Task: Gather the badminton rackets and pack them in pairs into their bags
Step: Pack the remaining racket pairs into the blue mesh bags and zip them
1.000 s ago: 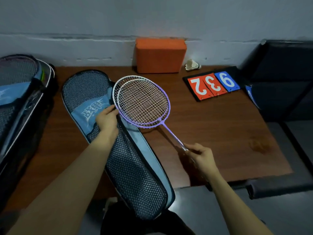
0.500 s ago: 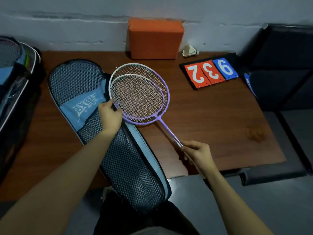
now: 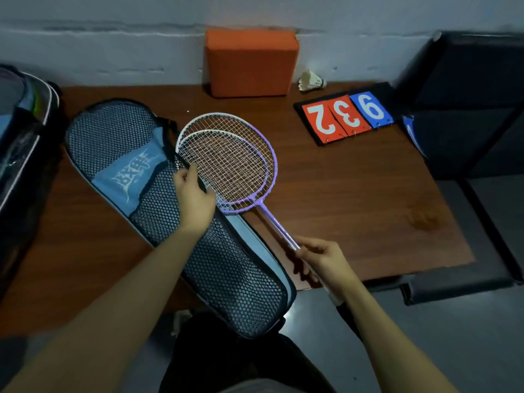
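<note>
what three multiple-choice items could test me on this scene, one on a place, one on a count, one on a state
1. Where does the shuttlecock lie?
A. right of the orange block, by the wall
B. inside the mesh bag
C. on the floor

2. How many number cards show on the scoreboard?
A. one
B. three
C. five

3. What is the right hand doing?
A. resting flat on the table
B. gripping the racket handles
C. holding the shuttlecock

Key: 1 A, it sits on the table beside the block. 2 B, two red cards and one blue. 3 B, its fingers curl round the handles of the two rackets, while the left hand holds the bag edge by the racket heads.
</note>
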The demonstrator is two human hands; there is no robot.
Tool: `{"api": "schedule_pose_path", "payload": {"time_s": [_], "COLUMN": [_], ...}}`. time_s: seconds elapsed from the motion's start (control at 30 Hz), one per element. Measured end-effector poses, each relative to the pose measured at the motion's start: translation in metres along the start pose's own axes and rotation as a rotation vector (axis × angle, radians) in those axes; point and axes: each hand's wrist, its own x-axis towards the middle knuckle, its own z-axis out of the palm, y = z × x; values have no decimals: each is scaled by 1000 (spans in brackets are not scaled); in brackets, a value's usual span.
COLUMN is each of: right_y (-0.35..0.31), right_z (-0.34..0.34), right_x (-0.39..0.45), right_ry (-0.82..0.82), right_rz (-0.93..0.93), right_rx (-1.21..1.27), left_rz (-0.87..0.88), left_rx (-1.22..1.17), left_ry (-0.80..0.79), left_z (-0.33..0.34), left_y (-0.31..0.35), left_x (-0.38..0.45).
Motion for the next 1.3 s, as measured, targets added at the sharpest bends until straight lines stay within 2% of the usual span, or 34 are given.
{"api": "schedule_pose_path", "payload": {"time_s": [0.17, 0.3, 0.47, 0.73, 0.83, 0.97, 1.17, 1.3], "right_y": [-2, 0, -4, -18, -24, -28, -30, -29], "right_z": [-7, -9, -10, -8, -5, -3, 6, 15], "right_x": [-2, -5, -5, -3, -1, -3, 1, 4], "right_ry": [-2, 6, 18, -18, -54, -99, -165, -209], "right_rz": [-10, -15, -26, 6, -34, -69, 14, 32], "right_rx": [0, -10, -73, -70, -109, -130, -196, -175], "left_rz": [0, 41, 110, 283, 278, 244, 235, 215], "left_rx": [-88, -92, -96, -6, 10, 9, 16, 8], "left_ry": [142, 170, 133, -105, -146, -122, -199, -181], "left_z": [1, 1, -3, -6, -9, -22, -29, -33], "left_y": [2, 10, 19, 23, 13, 3, -12, -19], "left_x": [-7, -8, -2, -9, -12, -2, -5, -9]}}
